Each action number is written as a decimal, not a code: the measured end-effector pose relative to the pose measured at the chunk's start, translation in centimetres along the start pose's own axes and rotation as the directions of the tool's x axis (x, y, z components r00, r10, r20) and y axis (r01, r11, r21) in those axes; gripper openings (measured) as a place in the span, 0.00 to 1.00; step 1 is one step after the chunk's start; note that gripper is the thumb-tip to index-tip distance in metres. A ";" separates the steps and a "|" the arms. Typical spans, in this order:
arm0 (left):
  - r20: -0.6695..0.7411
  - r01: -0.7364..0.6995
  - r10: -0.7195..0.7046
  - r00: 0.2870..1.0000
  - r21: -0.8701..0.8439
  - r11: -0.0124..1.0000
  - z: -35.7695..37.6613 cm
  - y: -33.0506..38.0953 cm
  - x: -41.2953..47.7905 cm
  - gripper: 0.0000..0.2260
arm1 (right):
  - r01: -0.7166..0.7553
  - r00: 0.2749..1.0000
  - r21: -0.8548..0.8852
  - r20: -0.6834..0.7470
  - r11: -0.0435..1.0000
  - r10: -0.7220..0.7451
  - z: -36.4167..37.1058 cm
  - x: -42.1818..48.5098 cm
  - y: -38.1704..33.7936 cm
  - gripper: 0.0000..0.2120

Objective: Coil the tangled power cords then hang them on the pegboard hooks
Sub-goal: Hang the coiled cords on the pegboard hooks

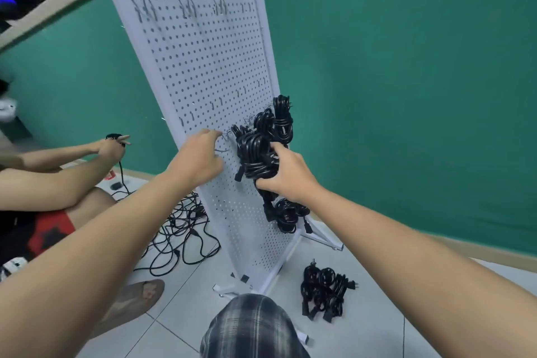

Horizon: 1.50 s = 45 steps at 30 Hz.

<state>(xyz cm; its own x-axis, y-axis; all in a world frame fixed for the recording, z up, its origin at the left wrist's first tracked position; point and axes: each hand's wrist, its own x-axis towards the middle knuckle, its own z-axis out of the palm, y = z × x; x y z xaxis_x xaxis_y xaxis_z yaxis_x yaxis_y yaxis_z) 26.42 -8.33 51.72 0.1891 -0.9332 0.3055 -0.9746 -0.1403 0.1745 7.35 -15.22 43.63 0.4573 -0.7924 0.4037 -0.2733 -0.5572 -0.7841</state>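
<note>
Midway through the job, a person's right hand (pixel 286 179) grips a black coil (pixel 254 158) of power cord. The fingers wrap tight round its lower half and hold it against the white pegboard (pixel 203 67) at the middle row. The left hand (pixel 200 155) is curled at a bare hook (pixel 224 134) just beside that coil, seemingly pinching the wire to steady it. Whether the coil already hangs from a hook or rests only in the hand cannot be told, since the bundle hides the contact.

Part of the work looks finished. Hung coils (pixel 280 119) crowd the right end of the same row, touching one another, and a lower cluster (pixel 286 216) dangles near the board's right edge, under the right wrist.

Much appears left to do. The top hooks (pixel 189 3) stand bare. The floor coils (pixel 322 291) lie wound but unhung on the tiles (pixel 377 314) near the board's foot. A loose tangle (pixel 180 229) of cord sprawls on the floor to the left of the board. At the far left a second person (pixel 112 148) holds one end of a cord that trails down toward that tangle, apparently winding it.

By this evidence the task is somewhere near half done at best. One coil is going up, a handful are ready to follow, and the tangle has yet to be sorted, coiled and hung.
</note>
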 end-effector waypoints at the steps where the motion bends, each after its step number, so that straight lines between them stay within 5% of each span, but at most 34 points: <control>1: 0.041 0.023 -0.023 0.999 0.009 1.000 -0.1 -0.5 -0.1 0.29 | 0.008 1.000 0.007 0.007 1.000 -0.008 0.5 0.3 -0.5 0.31; 9: 0.038 0.024 -0.023 0.999 -0.031 0.999 -0.1 -2.0 0.0 0.31 | 0.054 0.998 0.044 -0.024 0.998 -0.053 3.6 2.3 -1.8 0.26; 17: 0.034 0.026 -0.022 0.999 -0.128 0.991 -0.2 -2.3 0.2 0.23 | 0.126 0.992 0.016 -0.009 0.992 -0.126 5.5 2.6 -1.2 0.27; 22: -0.038 0.051 -0.061 0.997 -0.227 0.973 0.0 -3.4 0.3 0.34 | 0.055 0.997 -0.023 0.046 0.998 -0.054 7.6 4.0 -1.4 0.25; 31: -0.156 -0.106 0.086 0.984 -0.126 0.986 0.2 -3.0 -0.5 0.29 | -0.025 0.997 0.054 0.073 0.998 0.021 7.1 3.3 0.3 0.44; 35: -0.185 -0.196 0.183 0.965 -0.054 0.979 -0.5 -1.5 -1.2 0.26 | -0.060 0.996 -0.013 0.065 0.998 0.061 4.9 2.2 1.9 0.40; 40: -0.061 -0.413 0.410 0.910 -0.059 0.909 1.5 2.7 -1.2 0.22 | -0.194 0.981 -0.088 -0.002 0.977 0.195 1.6 -0.4 6.1 0.30; 45: 0.162 -0.457 0.471 0.867 -0.119 0.881 9.5 6.4 -0.2 0.22 | -0.408 0.908 -0.186 0.016 0.894 0.418 -0.1 -3.9 14.3 0.25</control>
<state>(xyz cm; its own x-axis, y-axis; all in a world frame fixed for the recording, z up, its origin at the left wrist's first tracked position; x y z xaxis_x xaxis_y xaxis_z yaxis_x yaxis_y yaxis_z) 19.01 -12.21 43.89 -0.3149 -0.9288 0.1952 -0.9312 0.3421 0.1255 1.54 -20.11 30.95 0.3149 -0.9486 0.0312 -0.5881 -0.2208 -0.7781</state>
